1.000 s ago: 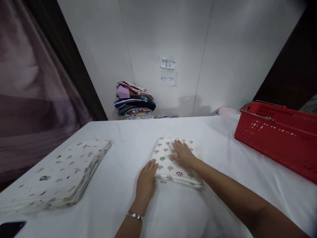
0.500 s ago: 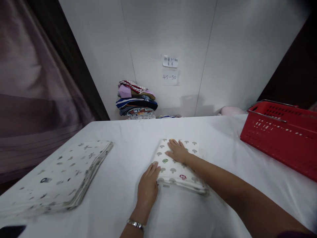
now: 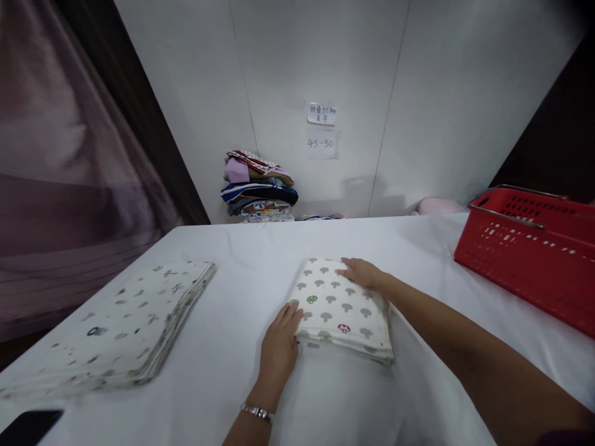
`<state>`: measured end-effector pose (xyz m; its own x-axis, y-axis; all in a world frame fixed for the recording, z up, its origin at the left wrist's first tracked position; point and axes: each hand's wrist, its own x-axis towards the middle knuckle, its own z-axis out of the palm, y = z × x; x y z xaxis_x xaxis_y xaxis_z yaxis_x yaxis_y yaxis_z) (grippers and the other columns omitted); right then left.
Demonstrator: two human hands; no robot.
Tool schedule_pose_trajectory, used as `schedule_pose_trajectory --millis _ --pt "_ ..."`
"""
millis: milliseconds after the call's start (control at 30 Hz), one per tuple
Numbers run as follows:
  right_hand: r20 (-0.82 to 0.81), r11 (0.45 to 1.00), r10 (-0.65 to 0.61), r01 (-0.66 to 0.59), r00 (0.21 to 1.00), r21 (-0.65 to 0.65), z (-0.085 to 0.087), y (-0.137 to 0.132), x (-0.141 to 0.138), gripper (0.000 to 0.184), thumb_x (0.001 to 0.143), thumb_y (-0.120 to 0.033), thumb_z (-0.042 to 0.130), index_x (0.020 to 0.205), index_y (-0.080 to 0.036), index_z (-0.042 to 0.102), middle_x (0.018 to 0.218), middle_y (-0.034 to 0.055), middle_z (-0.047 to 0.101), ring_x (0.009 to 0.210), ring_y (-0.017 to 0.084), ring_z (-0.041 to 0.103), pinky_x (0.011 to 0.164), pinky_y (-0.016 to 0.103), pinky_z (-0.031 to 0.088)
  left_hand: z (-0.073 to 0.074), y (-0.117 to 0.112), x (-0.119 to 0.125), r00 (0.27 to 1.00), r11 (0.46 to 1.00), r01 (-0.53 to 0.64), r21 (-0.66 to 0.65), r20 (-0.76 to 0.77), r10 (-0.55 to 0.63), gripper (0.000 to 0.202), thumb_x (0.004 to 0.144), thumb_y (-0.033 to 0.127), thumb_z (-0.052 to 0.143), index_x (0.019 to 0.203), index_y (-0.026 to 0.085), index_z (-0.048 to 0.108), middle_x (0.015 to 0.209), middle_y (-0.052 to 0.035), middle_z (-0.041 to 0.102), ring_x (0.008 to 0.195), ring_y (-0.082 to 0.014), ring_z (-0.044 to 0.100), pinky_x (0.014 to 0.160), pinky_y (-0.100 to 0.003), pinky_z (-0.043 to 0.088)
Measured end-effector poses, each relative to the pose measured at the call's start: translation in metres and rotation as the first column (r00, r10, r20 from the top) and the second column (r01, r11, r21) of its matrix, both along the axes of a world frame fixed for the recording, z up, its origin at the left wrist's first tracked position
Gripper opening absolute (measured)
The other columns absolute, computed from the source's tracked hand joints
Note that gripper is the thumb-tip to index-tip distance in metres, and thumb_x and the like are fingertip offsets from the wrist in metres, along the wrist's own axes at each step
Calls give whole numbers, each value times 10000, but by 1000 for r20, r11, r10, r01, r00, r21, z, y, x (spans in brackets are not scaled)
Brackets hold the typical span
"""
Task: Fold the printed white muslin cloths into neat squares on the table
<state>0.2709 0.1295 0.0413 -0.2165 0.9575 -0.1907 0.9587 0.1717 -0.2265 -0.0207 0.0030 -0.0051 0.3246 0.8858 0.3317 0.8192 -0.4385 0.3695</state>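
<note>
Folded mushroom-print cloth [image 3: 332, 303] lies mid-counter [image 3: 242, 303], part of right edge hidden from me by right forearm [image 3: 441, 334]. Left hand [image 3: 280, 341]: grip slack, fingers extended, resting on cloth's left edge. Right hand [image 3: 365, 272]: fingers on far right corner; can't tell whether grip pinches fabric. Dark flat object [image 3: 32, 427], lower left, and red basket [image 3: 525, 248], right, both cut off by frame.
</note>
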Motion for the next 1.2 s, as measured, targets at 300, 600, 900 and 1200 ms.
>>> schedule_pose_trajectory --millis 300,600,900,1200 --pt "42 986 -157 159 987 -40 6 -44 47 696 835 -669 335 1321 -187 460 1241 128 575 1131 291 534 924 379 394 20 28 -5 998 999 -22 -46 -63 19 669 673 -64 398 1261 224 530 1390 10 453 1342 -227 309 1066 -403 360" --pt "-243 955 -290 263 926 -138 2 -162 62 523 872 -540 358 1275 -236 493 1138 81 640 1041 261 592 870 350 434 26 39 9 903 938 -135 -319 349 249 477 847 175 402 1321 209 439 1326 -59 523 1208 -195 492 1029 -359 380" --pt "-329 938 -342 297 880 -181 -6 -185 64 676 838 -558 412 1416 -217 335 1229 82 592 1114 283 555 928 383 423 30 -41 38 654 856 -49 -515 632 417 479 831 339 489 1295 231 439 1259 -74 560 1071 -184 569 876 -301 472" --pt "-278 969 -61 124 959 215 20 -178 32 623 851 -469 434 1413 -220 335 1417 83 401 1287 278 370 1039 455 339 32 -85 46 673 823 -79 -562 580 460 534 789 384 537 1272 184 426 1049 -61 599 857 -167 589 790 -292 464"
